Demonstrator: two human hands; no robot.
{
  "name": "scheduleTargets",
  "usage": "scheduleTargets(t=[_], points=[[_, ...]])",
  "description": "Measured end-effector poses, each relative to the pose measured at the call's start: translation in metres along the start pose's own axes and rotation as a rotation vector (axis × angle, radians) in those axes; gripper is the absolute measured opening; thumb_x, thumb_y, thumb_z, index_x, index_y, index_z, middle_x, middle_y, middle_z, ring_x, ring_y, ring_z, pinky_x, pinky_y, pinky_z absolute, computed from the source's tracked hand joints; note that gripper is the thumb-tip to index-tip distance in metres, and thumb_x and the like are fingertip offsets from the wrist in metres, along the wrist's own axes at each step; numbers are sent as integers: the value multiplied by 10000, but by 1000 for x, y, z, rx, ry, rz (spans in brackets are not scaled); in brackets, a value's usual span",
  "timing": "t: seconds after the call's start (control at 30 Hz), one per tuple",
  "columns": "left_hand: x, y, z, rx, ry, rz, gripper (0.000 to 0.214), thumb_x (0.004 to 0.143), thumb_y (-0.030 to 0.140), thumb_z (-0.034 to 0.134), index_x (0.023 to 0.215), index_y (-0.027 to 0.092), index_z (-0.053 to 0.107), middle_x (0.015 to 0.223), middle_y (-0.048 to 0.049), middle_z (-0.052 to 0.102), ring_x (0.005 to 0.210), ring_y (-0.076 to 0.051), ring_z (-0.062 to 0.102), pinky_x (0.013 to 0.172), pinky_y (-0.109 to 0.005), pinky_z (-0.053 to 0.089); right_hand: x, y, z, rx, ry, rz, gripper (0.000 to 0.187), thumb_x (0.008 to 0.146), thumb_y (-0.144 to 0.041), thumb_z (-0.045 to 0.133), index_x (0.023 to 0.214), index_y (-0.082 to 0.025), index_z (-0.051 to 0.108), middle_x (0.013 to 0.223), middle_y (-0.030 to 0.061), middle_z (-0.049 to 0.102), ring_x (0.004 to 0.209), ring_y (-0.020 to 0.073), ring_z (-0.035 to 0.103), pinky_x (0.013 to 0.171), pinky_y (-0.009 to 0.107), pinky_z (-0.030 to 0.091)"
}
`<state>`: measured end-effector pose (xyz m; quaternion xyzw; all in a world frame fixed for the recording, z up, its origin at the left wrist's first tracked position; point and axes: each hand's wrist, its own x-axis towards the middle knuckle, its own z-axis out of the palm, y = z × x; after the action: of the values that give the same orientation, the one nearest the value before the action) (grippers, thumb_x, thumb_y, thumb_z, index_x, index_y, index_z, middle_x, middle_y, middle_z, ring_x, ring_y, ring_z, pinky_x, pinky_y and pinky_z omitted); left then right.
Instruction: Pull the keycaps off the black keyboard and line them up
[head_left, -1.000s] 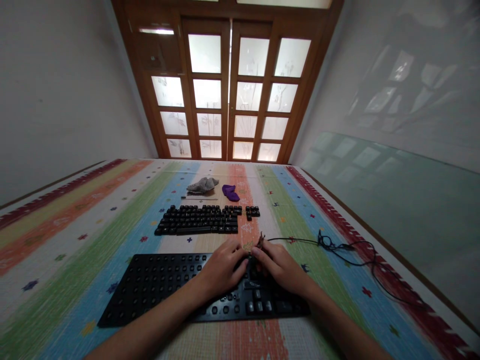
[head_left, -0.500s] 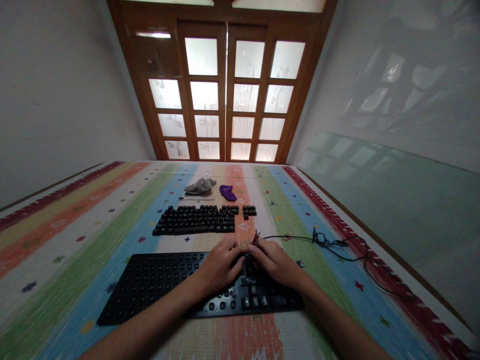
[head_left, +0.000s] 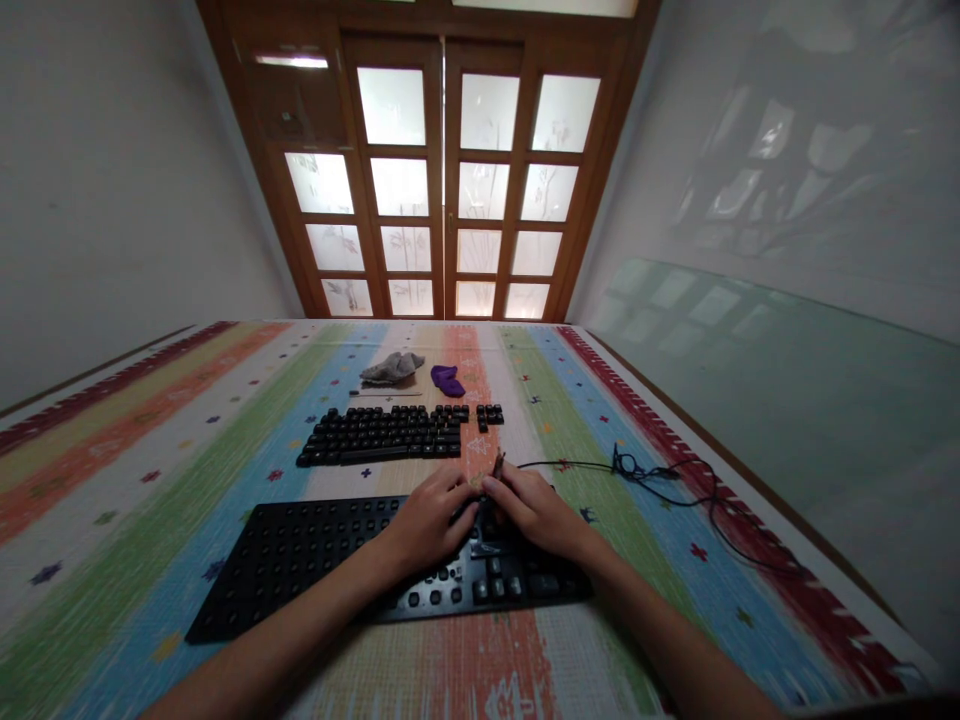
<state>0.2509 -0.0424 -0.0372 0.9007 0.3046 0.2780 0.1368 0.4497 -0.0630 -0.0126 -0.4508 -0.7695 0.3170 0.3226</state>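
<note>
A black keyboard [head_left: 300, 560] lies before me, its left side stripped to bare key stems while keycaps still sit at its right end. Over its upper right part, my left hand [head_left: 431, 515] is closed, fingertips pinched together; what they hold, if anything, is hidden. My right hand [head_left: 536, 510] is closed beside it, touching or nearly touching the left fingertips. From its grip a thin, dark, pointed tool [head_left: 499, 462] sticks up; its exact kind is too small to tell. Just beyond the hands, loose black keycaps [head_left: 382, 437] are laid out in keyboard rows.
Behind the keycaps are a grey cloth [head_left: 392, 368], a purple cloth [head_left: 448, 380] and a thin stick [head_left: 386, 393]. A black cable [head_left: 637, 470] runs right in a loose tangle. A striped tablecloth [head_left: 285, 420] covers the table; a glass sheet [head_left: 712, 340] leans along the right wall.
The view has shifted slightly, so everything sits a little further left. Both hands keep nearly the same place over the keyboard, with the tool still upright in the right one.
</note>
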Motion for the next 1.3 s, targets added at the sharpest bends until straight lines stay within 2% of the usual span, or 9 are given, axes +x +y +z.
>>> scheduleTargets(t=[0.2, 0.33, 0.43, 0.57, 0.67, 0.9, 1.1, 1.2, 1.3], points=[[0, 0, 0, -5, 24, 9, 142, 932, 179, 509, 934, 179, 651, 916, -67, 607, 892, -204, 579, 807, -337, 505, -1, 6, -6, 92, 38, 49, 465, 1004, -582, 357, 805, -195, 519, 645, -16, 585, 607, 142, 544, 642, 272, 421], [0, 0, -4, -38, 37, 40, 170, 922, 148, 492, 977, 177, 650, 942, -75, 619, 929, -214, 572, 836, -352, 499, -2, 5, -12, 116, 91, 58, 504, 987, -621, 360, 788, -189, 529, 648, -8, 581, 610, 137, 537, 637, 273, 422], [1, 3, -9, -83, 35, 55, 244, 864, 90, 500, 1043, 177, 641, 995, -80, 628, 980, -223, 560, 888, -372, 488, -3, 5, -16, 127, 136, 72, 518, 977, -639, 360, 789, -188, 534, 637, -5, 571, 585, 135, 520, 599, 272, 417], [4, 9, -16, -124, -8, 33, 242, 857, 185, 598, 1098, 188, 629, 1028, -76, 634, 987, -227, 560, 908, -389, 481, -3, 7, -20, 165, 168, 81, 507, 965, -647, 379, 835, -186, 542, 634, -7, 573, 566, 133, 521, 557, 264, 417], [10, 12, -17, -117, -24, 27, 213, 899, 276, 617, 1094, 192, 630, 1027, -74, 641, 978, -227, 560, 896, -390, 475, -3, 7, -21, 173, 177, 63, 485, 974, -622, 388, 842, -183, 545, 642, -7, 579, 567, 130, 527, 559, 259, 421], [25, 10, -17, -123, -99, 34, 114, 933, 270, 602, 989, 190, 661, 956, -59, 651, 943, -215, 544, 863, -359, 450, -4, 2, -24, 121, 177, 25, 472, 987, -600, 376, 819, -191, 540, 639, -8, 585, 579, 139, 542, 601, 272, 424], [39, 4, -33, -174, -209, 91, 75, 909, 259, 640, 916, 187, 661, 906, -30, 658, 927, -197, 535, 844, -324, 444, -2, 3, -22, 33, 170, -1, 449, 1006, -546, 371, 796, -190, 544, 673, -1, 584, 623, 148, 555, 658, 290, 422], [50, -3, -39, -134, -197, 131, 89, 919, 267, 618, 904, 192, 663, 866, -25, 652, 920, -195, 529, 845, -319, 440, -1, 4, -22, 62, 196, 19, 427, 1006, -538, 375, 819, -191, 539, 666, -5, 580, 613, 150, 555, 644, 290, 423], [64, -13, -35, -61, -144, 169, 119, 933, 256, 584, 907, 187, 678, 862, -37, 645, 903, -194, 528, 839, -317, 440, -1, 2, -24, 72, 220, 26, 419, 1005, -529, 380, 800, -195, 528, 648, -9, 569, 602, 152, 552, 643, 291, 425]])
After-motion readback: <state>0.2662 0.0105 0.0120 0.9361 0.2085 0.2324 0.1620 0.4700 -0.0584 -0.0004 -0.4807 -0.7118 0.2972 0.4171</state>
